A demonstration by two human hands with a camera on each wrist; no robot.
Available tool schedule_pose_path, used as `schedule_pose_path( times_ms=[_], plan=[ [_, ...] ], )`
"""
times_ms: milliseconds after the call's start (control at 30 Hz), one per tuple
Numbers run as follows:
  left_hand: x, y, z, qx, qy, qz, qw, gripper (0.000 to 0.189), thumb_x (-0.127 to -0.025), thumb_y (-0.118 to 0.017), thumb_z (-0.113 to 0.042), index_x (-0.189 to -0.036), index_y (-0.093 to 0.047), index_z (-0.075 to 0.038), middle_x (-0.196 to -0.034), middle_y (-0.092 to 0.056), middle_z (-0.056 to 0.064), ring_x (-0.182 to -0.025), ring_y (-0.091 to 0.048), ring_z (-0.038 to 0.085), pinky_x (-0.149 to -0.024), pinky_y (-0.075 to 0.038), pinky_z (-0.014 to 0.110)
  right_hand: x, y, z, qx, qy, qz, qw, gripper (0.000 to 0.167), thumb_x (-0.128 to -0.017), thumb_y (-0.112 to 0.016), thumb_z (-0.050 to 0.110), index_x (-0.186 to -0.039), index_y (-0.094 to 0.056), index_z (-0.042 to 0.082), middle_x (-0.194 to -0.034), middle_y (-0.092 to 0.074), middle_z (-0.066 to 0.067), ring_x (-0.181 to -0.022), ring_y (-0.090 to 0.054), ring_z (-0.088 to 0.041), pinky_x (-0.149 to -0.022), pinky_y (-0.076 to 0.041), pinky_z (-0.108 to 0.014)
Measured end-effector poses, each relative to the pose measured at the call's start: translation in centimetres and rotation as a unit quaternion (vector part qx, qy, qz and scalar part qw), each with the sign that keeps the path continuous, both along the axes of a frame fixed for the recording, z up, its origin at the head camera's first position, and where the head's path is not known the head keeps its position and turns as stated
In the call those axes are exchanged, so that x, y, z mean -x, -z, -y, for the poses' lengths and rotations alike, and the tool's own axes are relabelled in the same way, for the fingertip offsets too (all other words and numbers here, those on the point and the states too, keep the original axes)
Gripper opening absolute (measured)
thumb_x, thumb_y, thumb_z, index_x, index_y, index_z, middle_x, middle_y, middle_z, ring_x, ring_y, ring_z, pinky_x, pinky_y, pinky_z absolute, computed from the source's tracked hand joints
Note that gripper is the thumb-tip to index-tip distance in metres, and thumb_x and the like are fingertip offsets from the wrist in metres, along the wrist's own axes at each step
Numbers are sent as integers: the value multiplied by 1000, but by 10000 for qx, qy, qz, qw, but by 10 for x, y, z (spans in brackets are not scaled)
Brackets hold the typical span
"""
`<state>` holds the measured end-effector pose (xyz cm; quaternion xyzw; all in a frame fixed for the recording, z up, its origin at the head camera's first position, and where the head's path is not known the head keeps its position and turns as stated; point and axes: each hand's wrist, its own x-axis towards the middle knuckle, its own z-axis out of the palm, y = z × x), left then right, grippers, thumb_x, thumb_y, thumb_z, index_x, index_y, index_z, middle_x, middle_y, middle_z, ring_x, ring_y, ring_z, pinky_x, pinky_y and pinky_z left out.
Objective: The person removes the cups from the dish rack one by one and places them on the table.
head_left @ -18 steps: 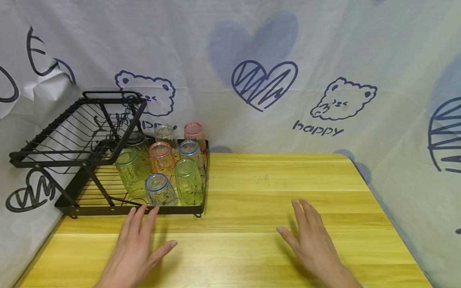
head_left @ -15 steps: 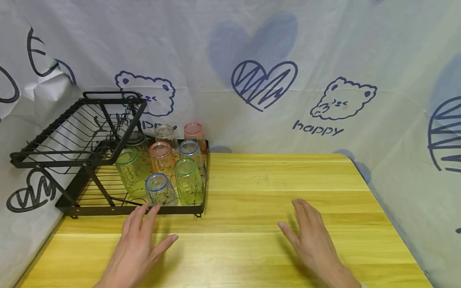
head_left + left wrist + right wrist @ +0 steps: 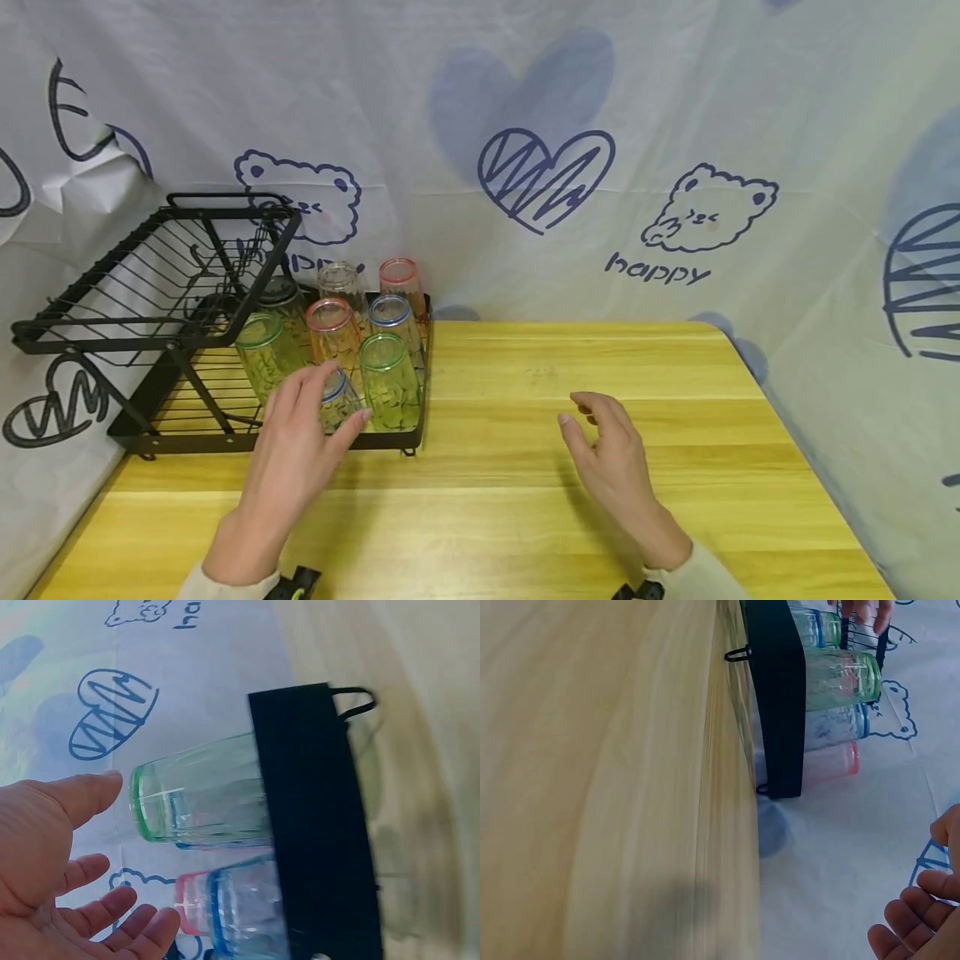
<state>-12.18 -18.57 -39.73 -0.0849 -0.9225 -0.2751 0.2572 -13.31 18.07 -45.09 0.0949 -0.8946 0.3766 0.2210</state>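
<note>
My left hand (image 3: 291, 442) reaches over the front edge of the black dish rack (image 3: 352, 442), thumb and fingers spread apart. Partly hidden behind it is a short clear glass with a blue rim (image 3: 343, 407); in the left wrist view a gap shows between the fingers and this glass (image 3: 247, 915). A taller green glass (image 3: 390, 387) stands just right of the thumb. Over the table on the right, my right hand (image 3: 611, 458) hovers with fingers loosely bent and nothing in it.
More glasses stand in the rack: another green one (image 3: 262, 354), an orange-red one (image 3: 333, 333), a blue-rimmed one (image 3: 397, 321), a pink one (image 3: 401, 279) and others behind. The rack's upper tier (image 3: 150, 275) overhangs at left. A printed cloth (image 3: 525, 267) backs the wooden table (image 3: 570, 358).
My left hand has moved forward from before the rack to over the blue-rimmed glass. The right hand has shifted slightly left and forward, its fingers more bent. The view has shifted slightly.
</note>
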Motion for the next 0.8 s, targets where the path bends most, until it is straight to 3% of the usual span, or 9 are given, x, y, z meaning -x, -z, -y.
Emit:
schedule_pose_path(
  times_ms=[233,467,633,800],
  plan=[
    [28,-22,-5,66,50,701,9975,74,-91,-85,-23,-155,-49,-6,-145,-51,27,-127,-48,48,-99,-46,65,21,-4,20,361,-231,197,9989,30,-105,-66,22,-130,-67,5,-123,-69,-14,-107,-67,-36,-79,-61,-49],
    [54,-40,-12,315,231,1585,9866,77,-96,-79,-33,-160,-43,-10,-154,-45,25,-136,-43,48,-106,-44,68,36,-8,39,503,-471,90,9976,30,-104,-67,20,-129,-68,4,-121,-69,-14,-107,-68,-34,-85,-61,-50],
    [66,-44,-17,649,438,2113,9743,79,-97,-77,-37,-162,-41,-10,-156,-45,24,-141,-41,49,-110,-42,70,41,-5,52,569,-624,208,9962,30,-105,-67,21,-130,-67,4,-120,-70,-12,-107,-68,-32,-86,-61,-48],
    [73,-43,-22,1025,604,2203,9682,81,-94,-81,-34,-159,-43,-6,-150,-51,27,-136,-49,49,-111,-45,66,44,-1,60,664,-693,465,9943,31,-105,-68,22,-131,-67,6,-119,-69,-10,-108,-68,-31,-89,-61,-49]
  ],
)
